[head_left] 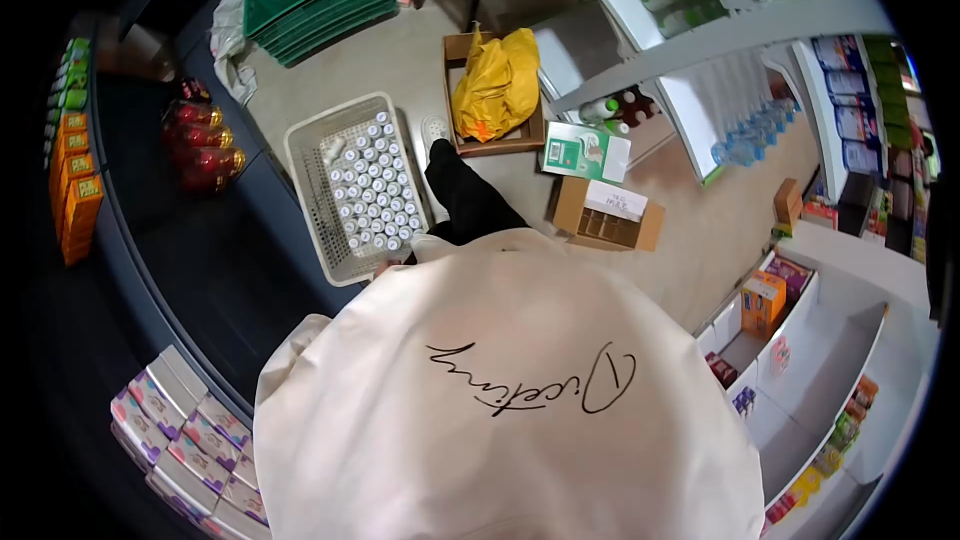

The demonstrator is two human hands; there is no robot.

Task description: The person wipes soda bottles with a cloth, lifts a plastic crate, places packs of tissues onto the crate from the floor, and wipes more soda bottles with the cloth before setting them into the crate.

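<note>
A white plastic basket (297,165) stands on the floor at centre left. It holds many small upright bottles with white caps (375,190), and one lies on its side near the basket's left wall. Just a bit of my left hand (382,268) shows at the basket's near rim, beside the edge of my cream shirt (500,360). Its fingers are mostly hidden, and whether they grip the rim cannot be made out. My right hand is not in view. One leg in black trousers (468,195) and a light shoe (436,130) are right of the basket.
Stacked green crates (320,0) stand ahead. A box with a yellow bag (497,85), a green-white carton (585,152) and an open divided carton (608,218) lie right of my leg. Dark shelving (230,260) runs along the left; white shelves (820,330) stand at right.
</note>
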